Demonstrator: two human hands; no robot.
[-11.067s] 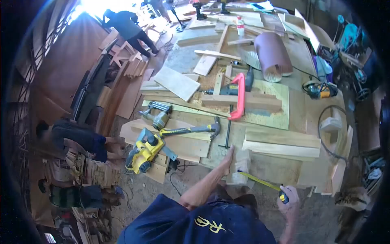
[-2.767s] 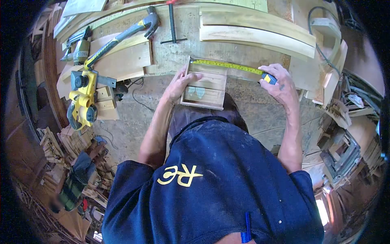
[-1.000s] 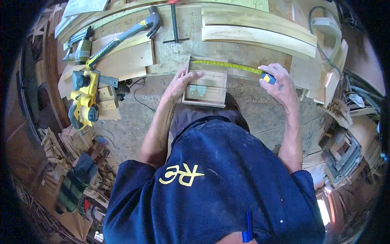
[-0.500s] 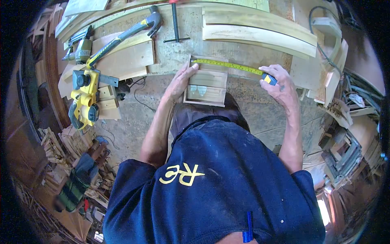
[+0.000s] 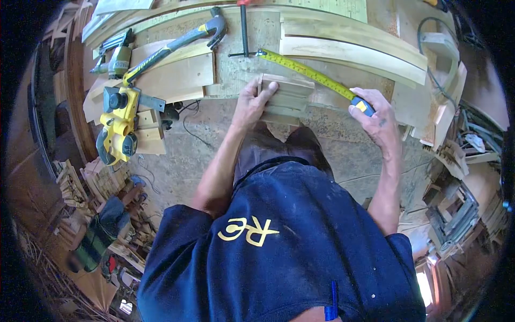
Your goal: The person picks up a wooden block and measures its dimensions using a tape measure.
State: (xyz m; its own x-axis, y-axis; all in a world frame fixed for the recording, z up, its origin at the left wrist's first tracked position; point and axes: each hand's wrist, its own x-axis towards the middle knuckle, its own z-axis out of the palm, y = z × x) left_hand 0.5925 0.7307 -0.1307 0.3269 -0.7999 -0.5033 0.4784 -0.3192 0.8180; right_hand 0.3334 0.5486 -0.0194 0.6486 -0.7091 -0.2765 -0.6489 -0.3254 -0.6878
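Note:
My left hand (image 5: 253, 103) grips the left end of a small wooden frame with crosspieces (image 5: 287, 102), thumb on its upper face. The frame is tilted at the front edge of the workbench, above my lap. In my right hand (image 5: 379, 115) is a blue and yellow tape measure (image 5: 363, 107), fingers wrapped around its case. Its yellow blade (image 5: 311, 73) runs out to the upper left, beyond the frame's far edge. The blade's hook end lies close to the handle of a bar clamp (image 5: 245, 32).
A claw hammer (image 5: 177, 45) lies across boards at the left, with a green nail gun (image 5: 119, 60) beside it. A yellow power planer (image 5: 119, 126) sits nearer me on the left. Long wooden strips (image 5: 351, 51) lie at the back right; a cable (image 5: 424, 53) curves past them.
The tape's hook end has come off the frame and swung up and away toward the clamp. My left hand has tipped the frame, so its face is now foreshortened.

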